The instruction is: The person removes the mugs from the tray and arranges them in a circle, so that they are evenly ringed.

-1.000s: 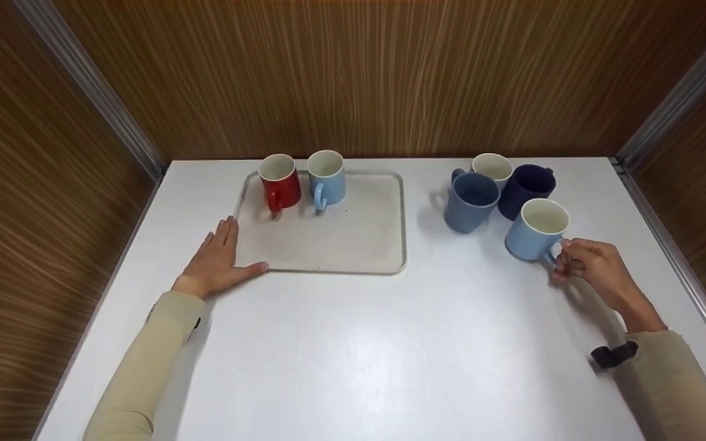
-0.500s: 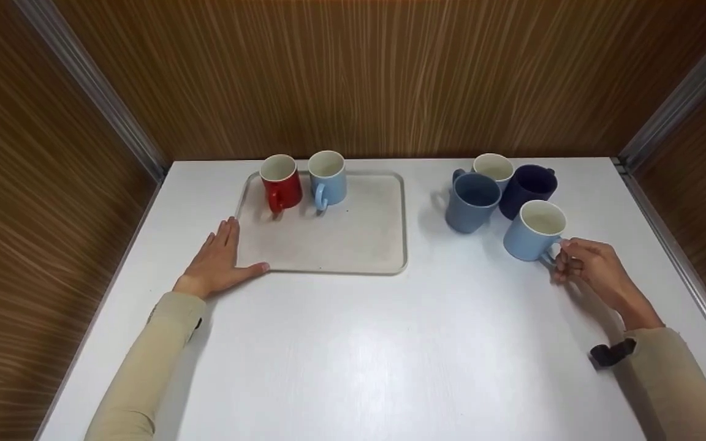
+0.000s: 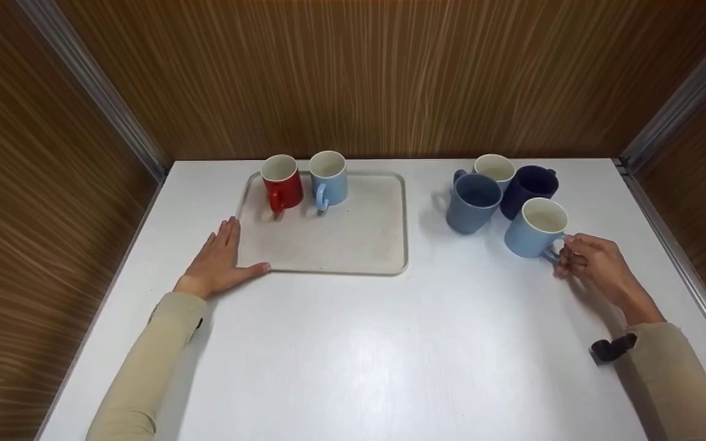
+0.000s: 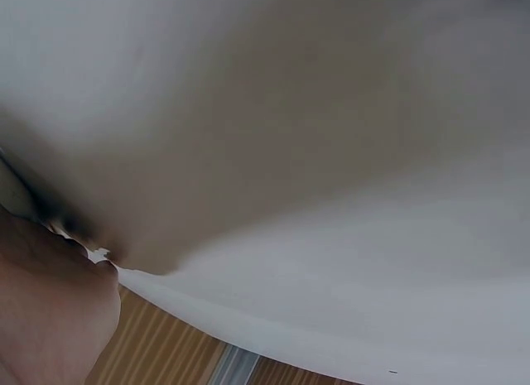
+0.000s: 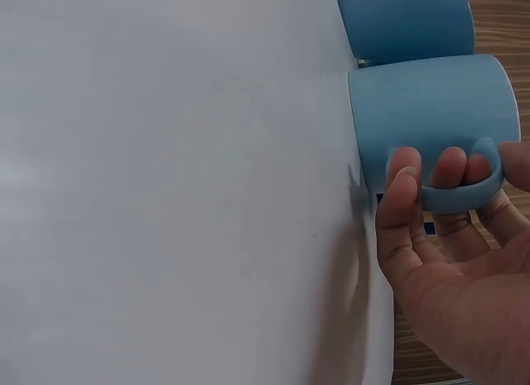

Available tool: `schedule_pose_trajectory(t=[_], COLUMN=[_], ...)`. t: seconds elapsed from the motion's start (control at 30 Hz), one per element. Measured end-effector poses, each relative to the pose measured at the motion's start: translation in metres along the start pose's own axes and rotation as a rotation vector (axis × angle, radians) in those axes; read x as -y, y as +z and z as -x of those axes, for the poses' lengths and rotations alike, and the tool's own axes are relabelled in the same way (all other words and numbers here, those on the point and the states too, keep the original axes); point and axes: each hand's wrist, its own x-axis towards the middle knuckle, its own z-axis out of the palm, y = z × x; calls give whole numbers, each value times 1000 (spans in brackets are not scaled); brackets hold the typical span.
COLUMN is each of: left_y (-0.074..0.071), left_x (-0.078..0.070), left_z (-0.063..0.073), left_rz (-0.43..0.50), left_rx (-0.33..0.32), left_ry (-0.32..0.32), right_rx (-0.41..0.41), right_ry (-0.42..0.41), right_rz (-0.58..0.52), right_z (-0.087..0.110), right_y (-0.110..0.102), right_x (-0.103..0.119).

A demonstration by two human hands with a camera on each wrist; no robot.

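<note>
My right hand (image 3: 601, 269) holds a light blue mug (image 3: 527, 239) by its handle, at the right of the head view. In the right wrist view, fingers (image 5: 402, 207) curl through and around the mug's handle (image 5: 460, 199). The mug is upright, its pale inside facing up. My left hand (image 3: 215, 263) lies with fingers spread at the near left corner of a pale rectangular tray (image 3: 328, 245), thumb along the front edge. A red mug (image 3: 285, 193) and another light blue mug (image 3: 331, 191) stand at the tray's back left, handles toward me.
Close behind the held mug stand a grey-blue mug (image 3: 472, 211), a dark navy mug (image 3: 518, 193) and a mug with a pale inside (image 3: 494, 166), partly hidden. Wood-grain panels (image 3: 390, 79) rise along the white table's (image 3: 353, 355) back and sides.
My right hand and the held mug have shifted very slightly, up in the view over the last half second. The left hand, the tray and the other mugs keep their places.
</note>
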Motion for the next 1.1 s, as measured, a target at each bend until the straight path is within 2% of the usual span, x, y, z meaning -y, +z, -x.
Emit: schedule_pose_trajectory(t=[0.13, 0.5, 0.57, 0.63, 0.73, 0.83, 0.87, 0.93, 1.0, 1.1], left_y=[0, 0, 1, 1, 2, 2, 1, 1, 0, 0], left_x=[0, 0, 0, 1, 1, 1, 1, 0, 0, 0], left_z=[-1, -1, -1, -1, -1, -1, -1, 0, 1, 3], left_rz=[-11, -10, -11, -10, -7, -9, -9, -10, -8, -5], left_rx=[4, 4, 2, -1, 0, 2, 2, 1, -1, -2], left_ry=[2, 11, 10, 13, 15, 14, 13, 12, 11, 13], right_rx=[-16, -85, -104, -154, -319, -519, -568, -617, -597, -490], right_ry=[-11, -12, -10, -13, -51, -167, -232, -378, -518, -622], right_rz=[19, 173, 238, 339, 526, 629, 643, 629, 574, 484], right_z=[-1, -3, -3, -3, -3, -7, -9, -17, -28, -42], right_y=[-2, -9, -9, -9, -2, 15, 22, 41, 62, 105], right_x=[-2, -4, -4, -1, 9, 29, 36, 50, 62, 82])
